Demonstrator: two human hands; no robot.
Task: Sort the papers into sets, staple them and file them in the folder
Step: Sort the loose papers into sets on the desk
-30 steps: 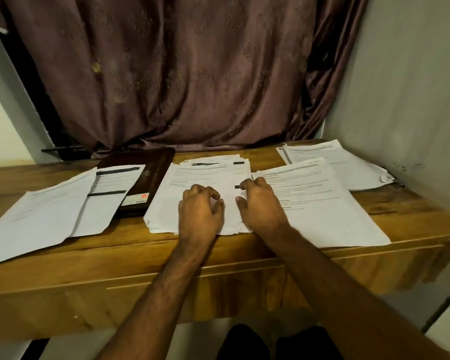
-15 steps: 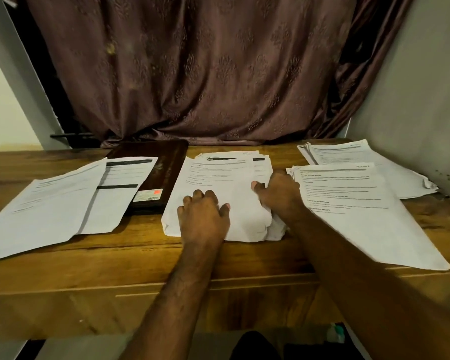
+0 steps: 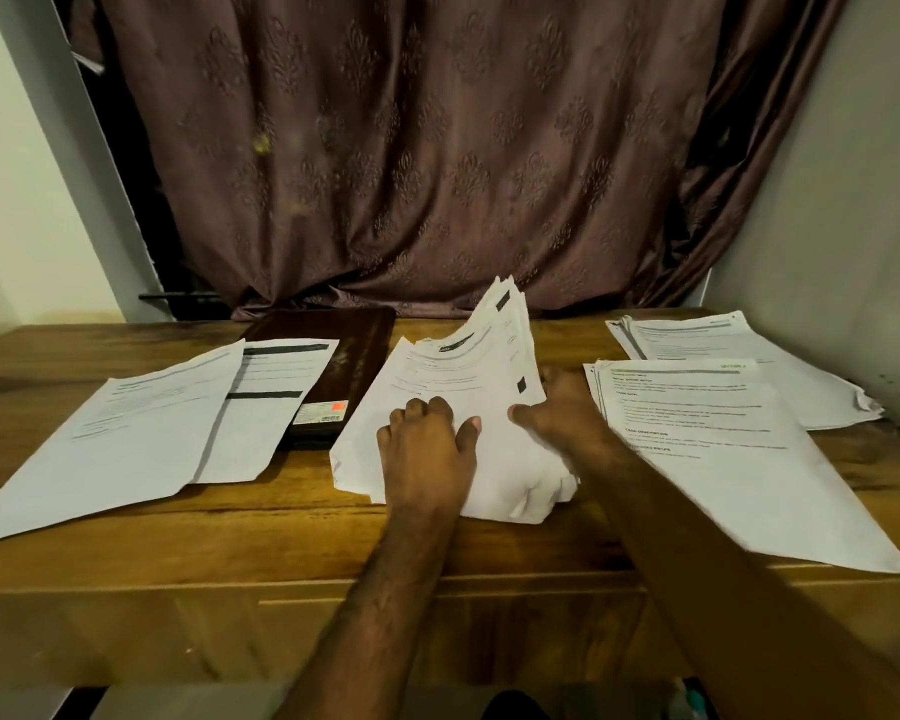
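Fingers of my left hand lie curled on the middle stack of papers, pressing its near half to the tabletop. My right hand grips the stack's right edge, thumb on top, lifting the far sheets so they fan upward. Left of the stack lies the dark folder, partly under two sheets. Two more paper sets lie to the right.

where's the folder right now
In the head view the dark brown folder lies flat at the back of the wooden desk, left of centre, between the left sheets overlapping it and the middle stack.
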